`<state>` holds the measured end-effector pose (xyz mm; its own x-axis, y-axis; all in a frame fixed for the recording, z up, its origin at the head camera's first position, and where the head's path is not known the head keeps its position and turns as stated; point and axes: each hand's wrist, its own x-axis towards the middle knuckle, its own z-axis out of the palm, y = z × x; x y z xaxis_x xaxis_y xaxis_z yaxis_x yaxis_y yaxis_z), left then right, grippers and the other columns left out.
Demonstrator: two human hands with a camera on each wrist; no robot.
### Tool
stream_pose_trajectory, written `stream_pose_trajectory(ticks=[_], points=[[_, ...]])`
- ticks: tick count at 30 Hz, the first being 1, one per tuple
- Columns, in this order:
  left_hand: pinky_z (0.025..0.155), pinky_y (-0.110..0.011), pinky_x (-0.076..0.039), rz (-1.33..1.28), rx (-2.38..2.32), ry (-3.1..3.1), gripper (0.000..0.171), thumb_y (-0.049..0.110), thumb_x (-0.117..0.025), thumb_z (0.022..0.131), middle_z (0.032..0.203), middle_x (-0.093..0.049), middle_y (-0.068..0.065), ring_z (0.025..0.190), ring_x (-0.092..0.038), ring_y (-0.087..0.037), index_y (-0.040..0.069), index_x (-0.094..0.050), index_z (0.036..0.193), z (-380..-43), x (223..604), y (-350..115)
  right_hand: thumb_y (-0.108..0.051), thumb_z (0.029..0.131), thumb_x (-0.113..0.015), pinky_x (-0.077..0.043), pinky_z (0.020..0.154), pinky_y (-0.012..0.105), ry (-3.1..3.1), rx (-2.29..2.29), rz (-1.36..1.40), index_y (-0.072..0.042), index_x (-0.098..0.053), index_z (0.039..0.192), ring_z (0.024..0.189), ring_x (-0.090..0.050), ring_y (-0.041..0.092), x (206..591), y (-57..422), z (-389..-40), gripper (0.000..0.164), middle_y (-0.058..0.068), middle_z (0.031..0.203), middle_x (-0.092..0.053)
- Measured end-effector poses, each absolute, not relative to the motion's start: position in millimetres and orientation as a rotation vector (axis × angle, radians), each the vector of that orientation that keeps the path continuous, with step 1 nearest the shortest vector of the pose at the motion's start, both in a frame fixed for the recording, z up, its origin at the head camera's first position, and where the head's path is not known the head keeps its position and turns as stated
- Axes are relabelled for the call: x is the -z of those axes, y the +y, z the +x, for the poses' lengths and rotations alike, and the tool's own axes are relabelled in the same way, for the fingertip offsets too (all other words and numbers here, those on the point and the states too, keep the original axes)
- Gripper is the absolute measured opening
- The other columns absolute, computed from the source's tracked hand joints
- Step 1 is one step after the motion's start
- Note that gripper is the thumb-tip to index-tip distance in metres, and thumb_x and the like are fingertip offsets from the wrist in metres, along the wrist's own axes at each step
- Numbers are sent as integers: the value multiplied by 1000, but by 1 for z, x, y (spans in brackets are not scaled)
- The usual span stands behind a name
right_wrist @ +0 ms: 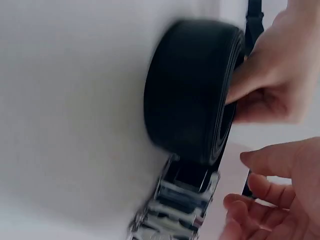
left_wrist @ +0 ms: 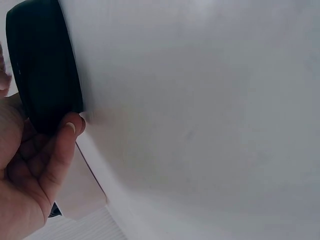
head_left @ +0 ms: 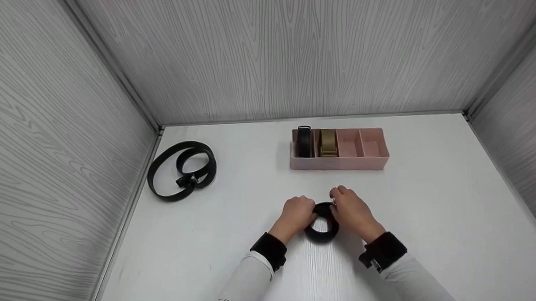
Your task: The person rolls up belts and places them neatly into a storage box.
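A black belt (head_left: 316, 236), rolled into a coil, stands on its edge on the white table between the two hands. My left hand (head_left: 297, 213) grips the roll at its left side; in the right wrist view its thumb reaches inside the coil. My right hand (head_left: 353, 212) is by the roll's other side. Seen from the right wrist, the belt's silver buckle (right_wrist: 172, 210) hangs out from the coil, and the loosely bent fingers (right_wrist: 270, 160) of the right hand lie beside it, apart from the metal. The left wrist view shows left fingertips against the roll's edge.
Behind the hands sits a pink divided box (head_left: 340, 163). It holds a rolled black belt (head_left: 304, 143) in its leftmost compartment and a rolled tan belt (head_left: 327, 143) beside that. Another black belt (head_left: 172, 197) lies loosely looped at the table's left. Grey wood-grain panels (head_left: 263, 54) enclose the table.
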<state>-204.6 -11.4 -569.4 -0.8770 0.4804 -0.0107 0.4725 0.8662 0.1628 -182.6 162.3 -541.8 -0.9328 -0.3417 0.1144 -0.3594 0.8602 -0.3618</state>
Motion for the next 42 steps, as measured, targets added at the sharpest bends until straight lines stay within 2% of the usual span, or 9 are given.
stream_pose_trajectory(ticks=[3,6,10,15,19,24,28,36,42], points=[[57,-35,-50,774,-238,2981,20,27,-74,86,73,-67,-4,66,-64,-23,9,-70,77,-204,570,-12,-6,89,-69,-51,78,47,-3018,-546,696,4,-64,115,90,-60,36,542,171,-187,28,17,103,-65],[57,-36,-50,800,-256,2982,20,26,-73,86,73,-67,-4,65,-63,-24,9,-70,76,-203,570,-12,-8,92,-65,-51,81,47,-3124,-587,770,3,-68,112,92,-63,34,539,178,-191,22,15,101,-69],[55,-36,-49,857,-266,3024,19,26,-72,86,71,-67,-4,63,-63,-24,10,-69,76,-200,571,-13,-9,95,-62,-51,76,43,-3226,-782,783,-1,-71,102,78,-65,22,531,185,-195,14,7,86,-69],[51,-34,-48,960,-236,3163,16,24,-72,86,70,-66,-4,58,-62,-23,10,-68,80,-196,570,-16,-12,95,-61,-49,64,37,-3251,-1046,831,-4,-72,107,66,-58,12,525,199,-201,18,5,80,-68],[49,-32,-49,1089,-246,3311,18,28,-73,85,70,-65,-4,56,-61,-20,10,-67,84,-199,564,-24,-15,98,-58,-47,58,32,-3194,-1317,919,-6,-71,115,65,-59,17,521,212,-206,23,10,88,-68],[49,-31,-49,1259,-358,3443,24,33,-68,85,69,-63,-4,54,-60,-19,11,-67,93,-205,553,-31,-21,99,-59,-51,59,32,-3059,-1531,959,-7,-68,118,74,-63,28,515,217,-208,25,10,107,-64],[49,-30,-49,1348,-487,3526,23,29,-68,86,70,-64,-3,55,-60,-19,9,-68,97,-211,541,-34,-25,98,-61,-52,57,36,-2960,-1639,889,-7,-59,126,72,-62,24,505,209,-202,33,13,106,-67],[53,-28,-52,1389,-540,3620,19,22,-69,89,77,-65,-3,61,-64,-18,7,-68,101,-218,517,-31,-32,90,-72,-47,51,28,-2798,-1263,715,-9,-52,140,56,-58,10,484,179,-179,58,5,88,-69],[50,-27,-51,1387,-563,3647,20,22,-69,89,75,-63,-3,57,-63,-17,6,-67,100,-219,509,-26,-23,85,-77,-50,57,34,-2642,-1060,540,-10,-61,133,69,-67,15,483,163,-172,52,5,85,-71]])
